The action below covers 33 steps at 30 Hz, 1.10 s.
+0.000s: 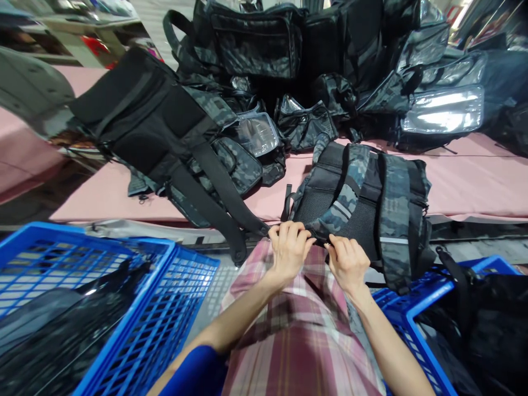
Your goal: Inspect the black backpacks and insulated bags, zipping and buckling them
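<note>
The soft, probably light backpack (364, 190) is laid over the pink table (474, 187) edge, best lifted by its shoulder straps (395, 212). A thin strap (320, 240), half hidden, seems pinched by left hand (289, 248) and right hand (348, 261).

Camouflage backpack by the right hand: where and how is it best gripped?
Probably by the broad camouflage strap, coming from above and the right: it lies uppermost across the backpack, a wide band to grasp. The right hand is at the near edge, left of this strap. Slack in it can't be judged.
</note>
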{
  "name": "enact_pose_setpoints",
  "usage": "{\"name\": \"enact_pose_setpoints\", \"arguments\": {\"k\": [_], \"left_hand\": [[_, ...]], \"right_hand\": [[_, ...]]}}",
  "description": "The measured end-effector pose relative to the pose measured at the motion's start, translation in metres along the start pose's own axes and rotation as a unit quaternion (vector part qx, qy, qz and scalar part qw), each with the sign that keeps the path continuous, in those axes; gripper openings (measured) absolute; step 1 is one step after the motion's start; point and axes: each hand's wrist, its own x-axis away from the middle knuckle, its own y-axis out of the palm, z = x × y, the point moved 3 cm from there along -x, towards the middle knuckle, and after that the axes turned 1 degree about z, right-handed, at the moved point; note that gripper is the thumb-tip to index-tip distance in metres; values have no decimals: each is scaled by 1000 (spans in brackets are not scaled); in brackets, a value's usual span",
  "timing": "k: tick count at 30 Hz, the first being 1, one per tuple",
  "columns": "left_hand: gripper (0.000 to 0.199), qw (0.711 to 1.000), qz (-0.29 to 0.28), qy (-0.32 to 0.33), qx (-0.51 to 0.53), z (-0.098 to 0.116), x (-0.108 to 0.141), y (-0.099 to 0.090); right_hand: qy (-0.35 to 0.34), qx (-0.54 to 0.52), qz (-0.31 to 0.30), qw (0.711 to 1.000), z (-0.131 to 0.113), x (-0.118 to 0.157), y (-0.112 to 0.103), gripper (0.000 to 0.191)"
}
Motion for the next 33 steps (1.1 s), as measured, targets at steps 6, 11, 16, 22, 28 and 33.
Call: {"name": "enact_pose_setpoints", "arguments": {"k": [6,11,16,22,28,33], "left_hand": [[5,999,-41,-1,29,4,-7,5],[9,998,-18,40,45,-2,-2,5],[10,997,26,71,-7,-5,2,0],[10,992,51,111,-37,0,4,0],[11,994,20,103,-20,1,3,3],[11,994,-13,110,12,0,-1,5]], "right_hand": [[-26,16,24,999,4,3,2,18],[-50,23,49,997,7,5,3,17],[-58,22,29,998,8,6,4,18],[-59,20,29,998,9,7,3,19],[-68,22,23,997,10,7,1,19],[-80,15,20,996,14,8,4,18]]}}
